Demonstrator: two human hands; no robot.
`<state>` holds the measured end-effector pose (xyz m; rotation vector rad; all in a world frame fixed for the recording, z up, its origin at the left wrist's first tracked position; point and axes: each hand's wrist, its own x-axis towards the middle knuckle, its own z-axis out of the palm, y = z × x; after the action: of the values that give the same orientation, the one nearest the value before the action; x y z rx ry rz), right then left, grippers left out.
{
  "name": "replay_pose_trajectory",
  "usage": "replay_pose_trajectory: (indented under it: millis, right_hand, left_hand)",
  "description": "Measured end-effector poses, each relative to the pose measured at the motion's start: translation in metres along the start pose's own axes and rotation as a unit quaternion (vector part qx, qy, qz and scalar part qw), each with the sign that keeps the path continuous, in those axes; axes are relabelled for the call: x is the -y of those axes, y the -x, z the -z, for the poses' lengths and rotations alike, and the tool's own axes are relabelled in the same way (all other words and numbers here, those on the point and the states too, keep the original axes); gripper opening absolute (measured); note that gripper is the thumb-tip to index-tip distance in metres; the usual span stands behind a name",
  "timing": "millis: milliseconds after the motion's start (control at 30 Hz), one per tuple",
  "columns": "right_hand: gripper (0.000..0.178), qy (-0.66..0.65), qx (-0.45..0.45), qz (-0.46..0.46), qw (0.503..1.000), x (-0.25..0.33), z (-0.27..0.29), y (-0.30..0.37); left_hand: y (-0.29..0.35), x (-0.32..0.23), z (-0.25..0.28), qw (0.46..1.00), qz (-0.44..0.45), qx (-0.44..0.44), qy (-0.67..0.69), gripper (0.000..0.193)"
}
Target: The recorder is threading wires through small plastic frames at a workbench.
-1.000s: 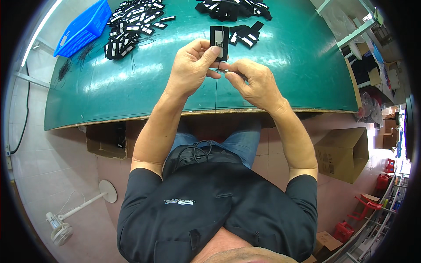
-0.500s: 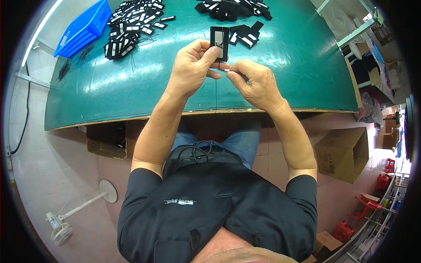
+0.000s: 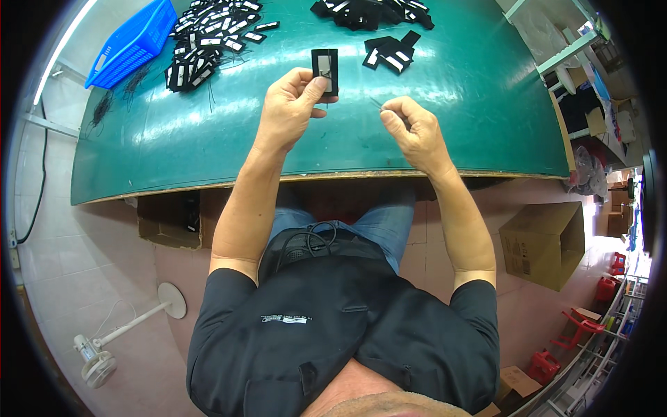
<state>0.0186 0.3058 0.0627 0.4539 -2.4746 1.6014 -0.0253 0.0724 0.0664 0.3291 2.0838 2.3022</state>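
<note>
My left hand (image 3: pixel 288 108) grips a flat black rectangular piece (image 3: pixel 334 73) with a light grey panel on its face, thumb on the front. The piece is held upright above the green table, and a short dark thread hangs below it. To the right and apart from it, my right hand (image 3: pixel 415 128) is closed in a pinch. A thin dark tip (image 3: pixel 376 103) sticks out of its fingers toward the left; the rest is hidden, so its kind cannot be told. Beyond that hand lies a small group of black pieces with white panels (image 3: pixel 393 55).
A large heap of similar black pieces (image 3: pixel 208 42) lies at the far left beside a blue plastic basket (image 3: pixel 135 48) and loose dark threads (image 3: pixel 101 109). Another pile (image 3: pixel 372 12) sits at the far middle. The green table's front edge (image 3: pixel 333 178) runs before my lap.
My hands have moved apart. The left, with the black piece, shifted left and slightly down; the right shifted right, its thin tip now away from the piece.
</note>
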Motion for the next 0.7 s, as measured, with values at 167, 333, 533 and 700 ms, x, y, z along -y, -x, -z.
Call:
replay_pose_trajectory:
  millis: [167,333,533,700]
  right_hand:
    - [0.018,-0.012,-0.037,-0.043,0.998,-0.031,0.004,0.005]
    - [0.017,0.064,-0.077,-0.032,0.994,-0.055,0.017,0.009]
    - [0.019,0.317,-0.123,0.024,0.94,-0.085,0.051,0.014]
    - [0.022,0.43,-0.143,0.003,0.891,-0.116,0.076,0.027]
  left_hand:
    - [0.0,0.016,0.017,0.998,0.022,-0.028,-0.047,0.019]
    - [0.004,0.03,0.032,0.996,0.041,-0.037,-0.07,0.018]
    - [0.008,0.041,0.056,0.989,0.033,-0.037,-0.139,0.017]
    - [-0.001,0.04,0.077,0.956,0.026,-0.056,-0.287,0.019]
